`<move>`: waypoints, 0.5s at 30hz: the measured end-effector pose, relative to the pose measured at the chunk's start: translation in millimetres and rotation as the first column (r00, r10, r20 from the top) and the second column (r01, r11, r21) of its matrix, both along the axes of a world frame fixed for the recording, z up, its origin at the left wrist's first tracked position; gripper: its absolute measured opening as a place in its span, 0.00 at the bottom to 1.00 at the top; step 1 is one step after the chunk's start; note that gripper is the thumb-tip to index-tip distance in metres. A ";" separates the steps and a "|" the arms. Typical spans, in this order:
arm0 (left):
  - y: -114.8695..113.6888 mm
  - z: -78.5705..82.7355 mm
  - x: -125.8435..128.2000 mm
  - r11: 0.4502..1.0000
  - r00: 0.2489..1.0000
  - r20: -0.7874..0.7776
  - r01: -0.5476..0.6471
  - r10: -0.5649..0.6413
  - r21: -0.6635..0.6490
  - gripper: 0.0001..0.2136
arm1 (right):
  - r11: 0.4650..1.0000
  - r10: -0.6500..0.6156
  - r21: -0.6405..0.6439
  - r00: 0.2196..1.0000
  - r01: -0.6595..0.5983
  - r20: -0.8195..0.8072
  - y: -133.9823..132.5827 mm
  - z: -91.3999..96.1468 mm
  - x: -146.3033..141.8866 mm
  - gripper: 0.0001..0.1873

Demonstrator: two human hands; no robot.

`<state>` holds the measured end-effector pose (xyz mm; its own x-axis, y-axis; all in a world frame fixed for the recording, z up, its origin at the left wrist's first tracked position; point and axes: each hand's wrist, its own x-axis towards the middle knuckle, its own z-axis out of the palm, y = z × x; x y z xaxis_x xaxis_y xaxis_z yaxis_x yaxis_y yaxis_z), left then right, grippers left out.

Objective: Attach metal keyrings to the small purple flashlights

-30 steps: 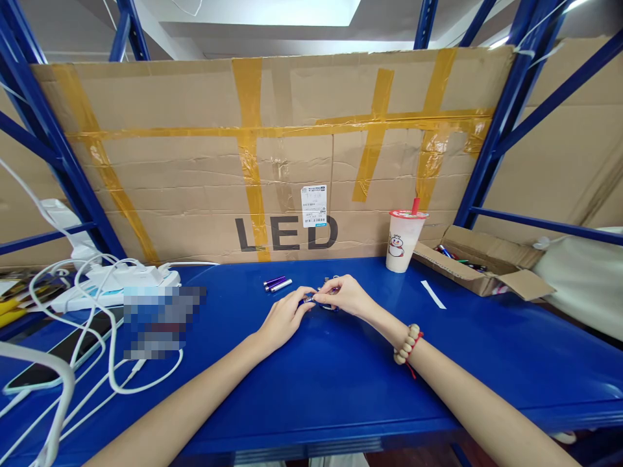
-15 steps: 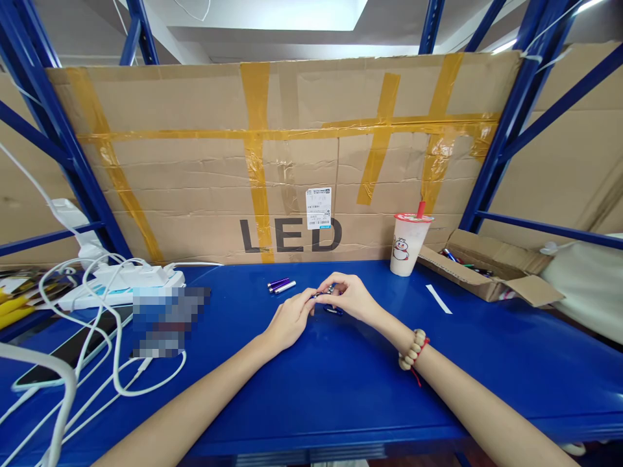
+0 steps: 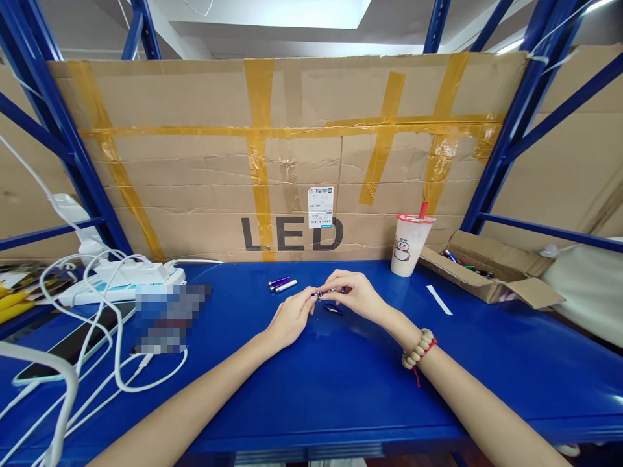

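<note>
Blue tabletop (image 3: 311,389) is filling the lower view, with a taped cardboard panel (image 3: 195,181) standing at twelve o'clock from the hands. So the left hand (image 3: 289,319) and right hand (image 3: 359,293) are meeting at the clock's center, fingertips pinching a small shiny piece (image 3: 319,295) between them; it's too tiny to tell what it is. Compared with half a second ago, that bit is showing more clearly, and a dark blue piece (image 3: 335,310), lying around half past four, is sitting less covered by the right hand. Purple tubes (image 3: 280,284) are still lying near ten o'clock, and the cup (image 3: 413,246) is standing at two.
</note>
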<state>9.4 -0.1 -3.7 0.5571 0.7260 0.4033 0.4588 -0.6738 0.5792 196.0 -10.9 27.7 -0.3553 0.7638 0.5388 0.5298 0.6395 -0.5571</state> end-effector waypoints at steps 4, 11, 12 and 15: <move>-1.1 1.1 0.2 1.000 1.000 -0.011 0.000 0.000 -0.020 0.12 | 1.000 0.009 -0.005 1.000 -0.008 0.025 0.8 -2.7 0.1 0.13; -1.0 1.7 -0.2 0.998 0.998 -0.042 -0.056 0.054 -0.042 0.11 | 0.994 0.038 -0.106 0.999 -0.041 -0.030 3.2 -12.5 -3.7 0.14; -0.3 1.1 0.0 0.997 0.997 -0.048 -0.067 0.066 -0.031 0.11 | 0.994 0.037 -0.101 0.999 -0.039 -0.023 3.5 -12.5 -3.5 0.14; 2.2 -1.5 1.1 0.993 0.990 -0.075 -0.119 0.120 0.020 0.11 | 0.996 0.024 -0.087 0.999 -0.021 0.024 4.0 -11.0 -2.0 0.12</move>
